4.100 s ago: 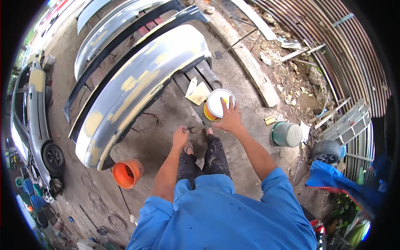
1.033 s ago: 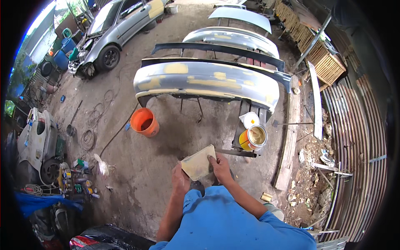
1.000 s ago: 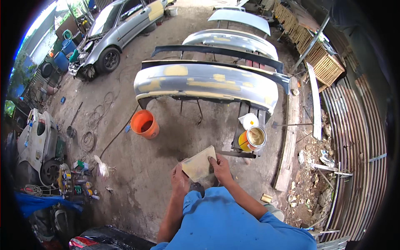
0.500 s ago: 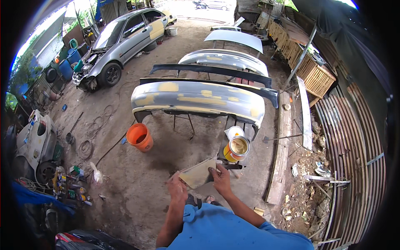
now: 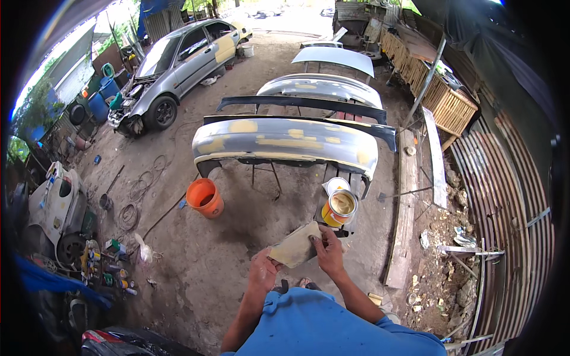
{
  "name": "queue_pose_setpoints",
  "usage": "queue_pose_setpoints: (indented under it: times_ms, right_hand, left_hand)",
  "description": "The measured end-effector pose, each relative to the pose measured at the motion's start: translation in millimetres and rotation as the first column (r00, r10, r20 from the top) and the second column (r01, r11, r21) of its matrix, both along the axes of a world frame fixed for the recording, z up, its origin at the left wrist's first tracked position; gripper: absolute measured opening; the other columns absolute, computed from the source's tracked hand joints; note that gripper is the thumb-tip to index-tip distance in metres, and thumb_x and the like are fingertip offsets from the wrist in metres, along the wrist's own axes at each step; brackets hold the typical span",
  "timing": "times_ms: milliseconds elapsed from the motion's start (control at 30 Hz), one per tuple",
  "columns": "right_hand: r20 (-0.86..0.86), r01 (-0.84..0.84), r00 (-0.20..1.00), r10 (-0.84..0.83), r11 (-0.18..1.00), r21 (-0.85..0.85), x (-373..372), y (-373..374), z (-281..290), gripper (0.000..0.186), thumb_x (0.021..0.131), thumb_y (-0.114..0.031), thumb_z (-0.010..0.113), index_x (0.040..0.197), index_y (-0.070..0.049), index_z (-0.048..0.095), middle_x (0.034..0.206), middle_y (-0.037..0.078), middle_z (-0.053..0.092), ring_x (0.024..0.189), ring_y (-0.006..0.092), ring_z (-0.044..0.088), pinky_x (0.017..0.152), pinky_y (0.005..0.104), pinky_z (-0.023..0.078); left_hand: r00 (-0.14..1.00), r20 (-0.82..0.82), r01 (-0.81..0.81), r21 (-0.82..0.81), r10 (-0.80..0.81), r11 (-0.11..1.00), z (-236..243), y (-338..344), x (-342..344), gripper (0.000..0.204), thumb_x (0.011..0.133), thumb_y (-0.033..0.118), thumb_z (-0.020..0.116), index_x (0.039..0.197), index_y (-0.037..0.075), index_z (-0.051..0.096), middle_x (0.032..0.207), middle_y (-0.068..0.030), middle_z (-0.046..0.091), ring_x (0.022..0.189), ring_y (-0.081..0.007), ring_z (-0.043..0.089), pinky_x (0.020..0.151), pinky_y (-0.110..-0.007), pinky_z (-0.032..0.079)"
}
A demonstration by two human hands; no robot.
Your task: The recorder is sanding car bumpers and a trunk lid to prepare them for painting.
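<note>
Between my hands I hold a flat, tan, roughly rectangular board (image 5: pixel 293 245) with a smeared, pale surface, tilted up toward the right. My left hand (image 5: pixel 263 270) is closed on its lower left end. At the right end my right hand (image 5: pixel 328 251) grips it, thumb on the face and fingers behind. Just beyond my right hand stands an open yellow can (image 5: pixel 332 215) of beige paste, with a round white lid (image 5: pixel 336 184) behind it. Farther ahead, a grey car bumper (image 5: pixel 285 142) with yellowish filler patches rests on a stand.
An orange bucket (image 5: pixel 205 199) stands on the dirt floor left of the bumper. Behind are a dark trim strip (image 5: pixel 297 104), another bumper (image 5: pixel 320 84) and a pale panel (image 5: pixel 333 58). A partly stripped silver car (image 5: pixel 190 56) is far left; a wooden beam (image 5: pixel 401 237) runs along the right.
Both hands have shifted slightly right and upward with the board, which now tilts more steeply toward its right end. The view has moved a little.
</note>
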State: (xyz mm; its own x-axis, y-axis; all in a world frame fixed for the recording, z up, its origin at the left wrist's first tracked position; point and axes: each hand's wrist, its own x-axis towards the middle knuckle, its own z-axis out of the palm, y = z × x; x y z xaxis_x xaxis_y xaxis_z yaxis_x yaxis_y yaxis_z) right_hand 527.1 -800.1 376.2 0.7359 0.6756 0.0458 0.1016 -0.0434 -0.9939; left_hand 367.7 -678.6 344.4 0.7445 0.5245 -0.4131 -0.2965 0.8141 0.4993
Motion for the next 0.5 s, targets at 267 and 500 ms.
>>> queue_pose_setpoints:
  times_ms: [267, 500]
  right_hand:
    - [-0.143, 0.102, 0.986, -0.087, 0.99, 0.102, -24, 25, 16, 0.015, 0.09, -0.007, 0.059, 0.102, 0.001, 0.061, 0.085, 0.0, 0.062, 0.078, 0.0052, 0.054, 0.07, 0.0221, 0.045]
    - [-0.3, 0.292, 0.923, -0.242, 0.947, 0.135, -19, 28, 1, 0.015, 0.092, -0.011, 0.058, 0.104, -0.002, 0.058, 0.089, 0.0, 0.06, 0.079, 0.0046, 0.052, 0.072, 0.0222, 0.043]
  left_hand:
    - [0.985, 0.158, -0.09, 0.129, 0.069, 0.988, 7, 4, -29, 0.02, 0.094, 0.018, 0.054, 0.104, 0.003, 0.064, 0.108, -0.0138, 0.065, 0.097, -0.0241, 0.064, 0.082, -0.038, 0.053]
    - [0.924, 0.076, -0.382, 0.183, 0.374, 0.906, 9, 31, -50, 0.019, 0.095, 0.022, 0.054, 0.096, 0.004, 0.062, 0.099, -0.0095, 0.066, 0.091, -0.0182, 0.064, 0.076, -0.035, 0.054]
